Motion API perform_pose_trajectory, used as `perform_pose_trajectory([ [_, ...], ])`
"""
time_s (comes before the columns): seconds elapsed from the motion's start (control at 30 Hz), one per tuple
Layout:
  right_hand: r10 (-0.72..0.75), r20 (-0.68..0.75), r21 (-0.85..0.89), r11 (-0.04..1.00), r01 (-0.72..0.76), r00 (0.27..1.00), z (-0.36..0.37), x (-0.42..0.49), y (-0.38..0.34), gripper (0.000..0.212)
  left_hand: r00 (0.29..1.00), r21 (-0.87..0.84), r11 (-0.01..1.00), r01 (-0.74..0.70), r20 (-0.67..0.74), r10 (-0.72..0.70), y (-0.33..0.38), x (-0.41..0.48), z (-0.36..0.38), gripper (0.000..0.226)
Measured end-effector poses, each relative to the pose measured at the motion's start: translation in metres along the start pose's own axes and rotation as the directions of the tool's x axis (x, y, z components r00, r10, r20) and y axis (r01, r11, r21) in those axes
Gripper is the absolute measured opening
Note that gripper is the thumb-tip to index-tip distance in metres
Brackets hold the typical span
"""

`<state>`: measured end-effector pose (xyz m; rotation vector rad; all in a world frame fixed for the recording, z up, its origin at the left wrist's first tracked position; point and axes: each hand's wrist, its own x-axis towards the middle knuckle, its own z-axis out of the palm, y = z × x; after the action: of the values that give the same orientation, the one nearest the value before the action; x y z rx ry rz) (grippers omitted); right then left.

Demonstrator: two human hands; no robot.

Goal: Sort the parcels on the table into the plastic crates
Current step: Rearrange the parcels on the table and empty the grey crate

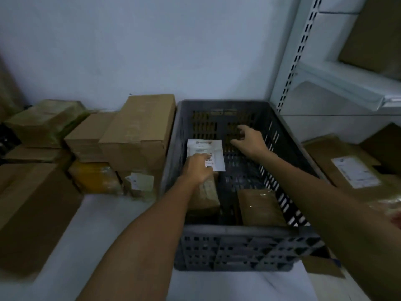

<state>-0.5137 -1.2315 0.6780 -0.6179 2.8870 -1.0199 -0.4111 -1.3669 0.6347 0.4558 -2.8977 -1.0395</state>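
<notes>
A dark grey plastic crate (238,246) stands on the white table in front of me. Inside it, at the left, my left hand (196,168) rests on a brown parcel with a white label (206,152), fingers pressed on the label. My right hand (249,139) hovers inside the crate near its far wall, fingers spread and holding nothing. Two more brown parcels lie in the crate: one (206,198) under my left wrist, another (260,207) at the near right.
Stacked cardboard boxes (138,131) and a yellow taped parcel (95,177) stand left of the crate. A large brown box (32,213) lies at the near left. Labelled flat parcels (351,168) lie to the right. White shelving (325,83) rises behind.
</notes>
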Motion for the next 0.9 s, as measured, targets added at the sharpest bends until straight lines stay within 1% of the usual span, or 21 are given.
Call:
perform_pose_trajectory([
  [0.03,-0.005,0.064,-0.025,1.0,0.006,0.998,0.008,-0.002,0.007,0.06,0.996,0.004,0.997,0.073,0.046,-0.073,-0.008,-0.002,0.008,0.043],
  [0.1,-0.007,0.188,-0.056,0.998,0.018,0.982,0.026,-0.004,0.02,0.065,0.973,0.057,0.985,0.165,0.151,-0.172,-0.021,-0.005,0.018,0.042],
  [0.2,0.019,0.352,-0.109,0.994,0.02,0.936,0.049,-0.002,0.036,0.072,0.948,0.041,0.967,0.25,0.193,-0.253,-0.028,-0.003,0.019,0.046],
  [0.27,0.04,0.457,-0.126,0.992,0.02,0.889,0.064,0.001,0.043,0.077,0.922,0.05,0.95,0.308,0.23,-0.31,-0.03,-0.001,0.02,0.057],
  [0.37,0.057,0.599,-0.135,0.99,0.03,0.799,0.082,0.004,0.044,0.078,0.852,0.162,0.908,0.387,0.315,-0.419,-0.035,0.002,0.028,0.075],
  [0.4,0.069,0.637,-0.109,0.994,0.002,0.768,0.087,0.005,0.043,0.08,0.831,0.185,0.897,0.402,0.338,-0.442,-0.036,0.002,0.03,0.08],
  [0.43,0.091,0.67,-0.065,0.996,-0.063,0.737,0.091,0.006,0.042,0.083,0.81,0.192,0.89,0.414,0.368,-0.457,-0.037,0.003,0.032,0.085],
  [0.5,0.146,0.721,0.001,0.977,-0.212,0.678,0.097,0.011,0.04,0.086,0.772,0.174,0.878,0.445,0.422,-0.475,-0.039,0.004,0.034,0.086],
  [0.53,0.168,0.743,-0.002,0.969,-0.249,0.648,0.099,0.014,0.039,0.086,0.759,0.156,0.873,0.462,0.44,-0.48,-0.04,0.004,0.035,0.085],
  [0.6,0.2,0.772,-0.027,0.959,-0.283,0.604,0.102,0.018,0.034,0.083,0.758,0.112,0.866,0.487,0.438,-0.483,-0.04,0.004,0.034,0.085],
  [0.63,0.216,0.78,-0.034,0.952,-0.304,0.588,0.102,0.02,0.03,0.082,0.768,0.097,0.863,0.496,0.414,-0.489,-0.039,0.005,0.033,0.084],
  [0.7,0.254,0.784,-0.065,0.941,-0.332,0.566,0.1,0.022,0.022,0.077,0.774,0.05,0.85,0.524,0.389,-0.499,-0.038,0.007,0.031,0.077],
  [0.77,0.278,0.787,-0.097,0.937,-0.335,0.551,0.093,0.022,0.013,0.072,0.757,-0.017,0.826,0.563,0.412,-0.507,-0.037,0.01,0.029,0.068],
  [0.8,0.281,0.785,-0.117,0.943,-0.313,0.552,0.088,0.022,0.01,0.07,0.747,-0.041,0.814,0.579,0.426,-0.51,-0.033,0.007,0.028,0.068],
  [0.87,0.273,0.766,-0.152,0.957,-0.248,0.582,0.077,0.022,0.008,0.069,0.739,-0.082,0.799,0.596,0.445,-0.506,-0.03,0.008,0.025,0.081],
  [0.9,0.267,0.744,-0.156,0.961,-0.229,0.613,0.07,0.022,0.008,0.068,0.751,-0.107,0.802,0.588,0.441,-0.492,-0.027,0.009,0.024,0.093],
])
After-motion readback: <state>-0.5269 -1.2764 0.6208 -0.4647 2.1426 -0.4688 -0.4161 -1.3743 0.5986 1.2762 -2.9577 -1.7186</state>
